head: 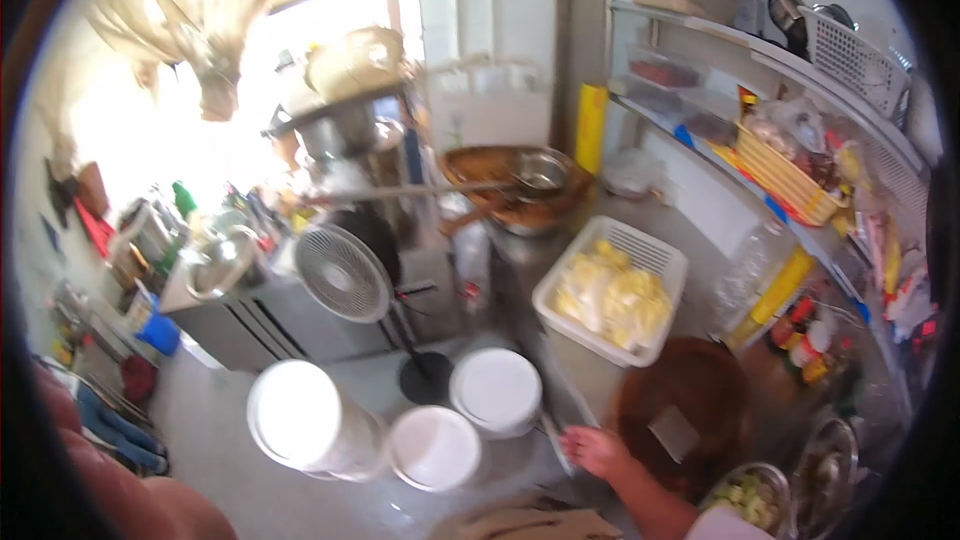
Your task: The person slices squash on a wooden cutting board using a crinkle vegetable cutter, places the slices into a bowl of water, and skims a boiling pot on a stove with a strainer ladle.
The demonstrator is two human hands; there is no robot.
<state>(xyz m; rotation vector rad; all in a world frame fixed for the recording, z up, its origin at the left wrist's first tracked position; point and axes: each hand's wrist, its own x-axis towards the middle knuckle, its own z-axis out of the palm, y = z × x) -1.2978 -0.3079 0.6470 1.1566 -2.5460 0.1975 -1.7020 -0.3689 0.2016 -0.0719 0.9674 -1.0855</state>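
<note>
My right hand point(596, 451), fingers partly curled, is at the counter's front edge beside a pale strip; whether it holds anything is unclear. Just right of it lies a flat, pale rectangular piece, possibly a cleaver blade point(673, 433), on a round brown chopping block point(686, 382). A white plastic basket point(551, 306) of pale yellow-green leafy vegetables point(615, 296) stands behind the block. A metal bowl point(780, 491) at the lower right holds cut green pieces point(750, 504). At the lower left, blurred skin of my left hand or arm point(161, 499) shows close to the camera.
Several white buckets point(296, 416) stand on the floor by a pedestal fan point(343, 272). A metal ladle point(540, 171) rests over a large brown wok-like pan point(476, 161). Loaded wall shelves point(810, 75) line the right. A metal basin point(221, 262) sits on the left counter.
</note>
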